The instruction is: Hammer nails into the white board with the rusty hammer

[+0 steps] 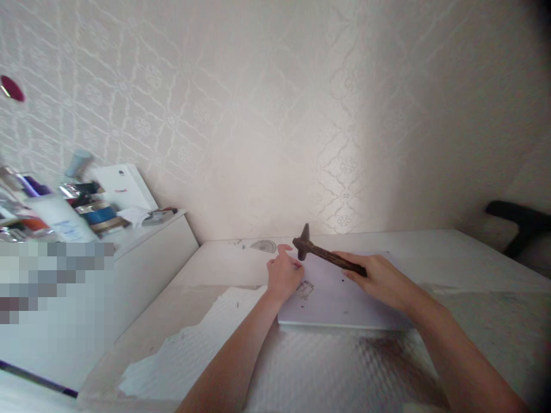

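My right hand [381, 275] is wrapped round the handle of a dark, worn hammer [329, 255]. The hammer's head hangs in the air just right of my left hand [284, 273]. That hand rests at the left edge of a pale lilac-white board [344, 310], its fingertips pinched near the surface. Whatever they hold is too small to make out. On the board, close to the left hand, is a small drawn or outlined shape [305, 288], with a few dark dots around it.
Behind my left hand a protractor [263, 246] lies on the white tabletop [232, 261]. To the left stands a white cabinet [150, 264] topped with bottles, tape rolls and a white box [124, 186]. A patterned wall rises behind. A black chair part [516, 215] shows at right.
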Action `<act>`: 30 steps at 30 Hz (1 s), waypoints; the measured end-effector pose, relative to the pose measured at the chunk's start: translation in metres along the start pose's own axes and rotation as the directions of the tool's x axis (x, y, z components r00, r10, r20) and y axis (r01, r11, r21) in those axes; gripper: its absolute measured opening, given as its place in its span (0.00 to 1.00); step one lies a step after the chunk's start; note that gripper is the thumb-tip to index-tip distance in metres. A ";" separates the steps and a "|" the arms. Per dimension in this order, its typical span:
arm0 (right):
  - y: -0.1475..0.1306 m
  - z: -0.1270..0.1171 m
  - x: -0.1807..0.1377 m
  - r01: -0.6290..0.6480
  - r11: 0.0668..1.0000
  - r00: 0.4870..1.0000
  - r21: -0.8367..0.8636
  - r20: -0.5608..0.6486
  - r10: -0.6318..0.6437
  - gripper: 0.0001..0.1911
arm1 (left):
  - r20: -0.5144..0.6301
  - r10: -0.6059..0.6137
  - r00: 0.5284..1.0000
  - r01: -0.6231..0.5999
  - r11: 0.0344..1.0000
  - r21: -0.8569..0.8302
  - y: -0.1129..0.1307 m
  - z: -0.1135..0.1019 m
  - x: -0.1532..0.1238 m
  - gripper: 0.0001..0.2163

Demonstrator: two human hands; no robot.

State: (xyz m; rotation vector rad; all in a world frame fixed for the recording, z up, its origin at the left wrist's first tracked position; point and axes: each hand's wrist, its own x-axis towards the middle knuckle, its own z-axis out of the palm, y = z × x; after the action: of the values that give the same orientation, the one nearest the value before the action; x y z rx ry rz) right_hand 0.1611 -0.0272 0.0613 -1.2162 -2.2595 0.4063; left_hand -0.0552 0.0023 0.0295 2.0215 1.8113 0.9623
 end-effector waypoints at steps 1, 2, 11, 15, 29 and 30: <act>0.000 0.000 0.000 0.013 1.000 1.000 0.011 0.010 -0.013 0.26 | -0.001 -0.003 1.000 0.003 1.000 0.005 0.000 0.000 0.000 0.21; 0.001 0.000 0.000 0.021 1.000 1.000 0.016 0.018 -0.021 0.26 | -0.001 -0.006 1.000 0.006 1.000 0.008 0.000 0.000 0.000 0.21; -0.001 0.000 0.000 0.008 1.000 1.000 0.008 0.028 -0.009 0.24 | -0.002 -0.005 1.000 0.005 1.000 -0.001 0.002 -0.001 0.000 0.21; 0.000 0.001 0.001 -0.001 1.000 1.000 0.002 0.025 0.001 0.25 | -0.005 -0.008 1.000 0.008 1.000 0.001 0.002 0.000 0.000 0.21; -0.001 0.000 0.001 0.018 1.000 1.000 0.022 0.002 -0.019 0.26 | -0.012 0.001 1.000 -0.001 1.000 -0.018 0.000 0.001 0.000 0.21; 0.000 0.000 0.001 0.019 1.000 1.000 0.023 0.011 -0.019 0.26 | -0.010 -0.005 1.000 0.004 1.000 -0.020 0.000 0.001 0.000 0.21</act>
State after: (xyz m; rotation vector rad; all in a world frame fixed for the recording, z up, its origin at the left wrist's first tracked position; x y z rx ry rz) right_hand 0.1606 -0.0270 0.0618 -1.1829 -2.2681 0.4313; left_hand -0.0541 0.0024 0.0287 2.0035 1.8033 0.9865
